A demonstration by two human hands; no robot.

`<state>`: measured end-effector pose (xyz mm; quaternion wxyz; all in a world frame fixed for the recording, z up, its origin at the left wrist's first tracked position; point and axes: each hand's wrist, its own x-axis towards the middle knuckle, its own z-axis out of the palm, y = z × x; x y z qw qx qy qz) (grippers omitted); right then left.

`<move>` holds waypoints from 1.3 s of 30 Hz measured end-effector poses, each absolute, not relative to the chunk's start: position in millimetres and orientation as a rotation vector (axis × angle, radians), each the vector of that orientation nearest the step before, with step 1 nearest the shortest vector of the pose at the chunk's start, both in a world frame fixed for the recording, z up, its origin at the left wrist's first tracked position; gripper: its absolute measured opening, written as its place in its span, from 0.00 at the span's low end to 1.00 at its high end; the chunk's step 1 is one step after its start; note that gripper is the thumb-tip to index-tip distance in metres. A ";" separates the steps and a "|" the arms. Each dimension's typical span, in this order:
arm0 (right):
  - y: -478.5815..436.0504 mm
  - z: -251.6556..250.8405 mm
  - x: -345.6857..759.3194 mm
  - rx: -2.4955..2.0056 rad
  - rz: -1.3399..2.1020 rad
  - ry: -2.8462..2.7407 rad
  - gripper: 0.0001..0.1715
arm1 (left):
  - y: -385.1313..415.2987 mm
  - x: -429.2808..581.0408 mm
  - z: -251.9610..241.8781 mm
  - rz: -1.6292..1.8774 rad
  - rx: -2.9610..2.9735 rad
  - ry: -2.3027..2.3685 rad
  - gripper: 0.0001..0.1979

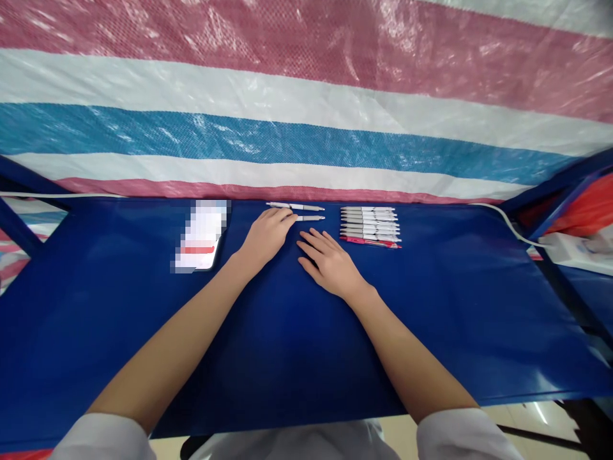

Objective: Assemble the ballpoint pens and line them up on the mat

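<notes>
Lightly, left hand touches a pen on blue table before striped tarp.

Bright even light; soft glare on blue table; edges bowed by wide lens; focus sharp.

No text, label or number can be read. The flat object on the blue table is blurred out, showing only a red band. Any print on the pens is too small to make out.
</notes>
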<state>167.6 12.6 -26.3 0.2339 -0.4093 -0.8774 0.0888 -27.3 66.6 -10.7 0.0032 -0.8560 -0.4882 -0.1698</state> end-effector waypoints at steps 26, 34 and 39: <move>21.1 -5.5 163.3 -1.152 0.986 -1.469 0.18 | 14.0 -42.2 14.1 -1.589 -2.811 -2.221 0.17; 28.0 7.1 146.3 -0.911 1.352 -0.820 0.18 | 6.2 -33.3 13.6 -1.837 -2.966 -2.461 0.18; 31.9 3.8 134.0 -0.949 1.257 -0.705 0.17 | 10.8 -27.8 4.2 -1.820 -2.895 -2.456 0.18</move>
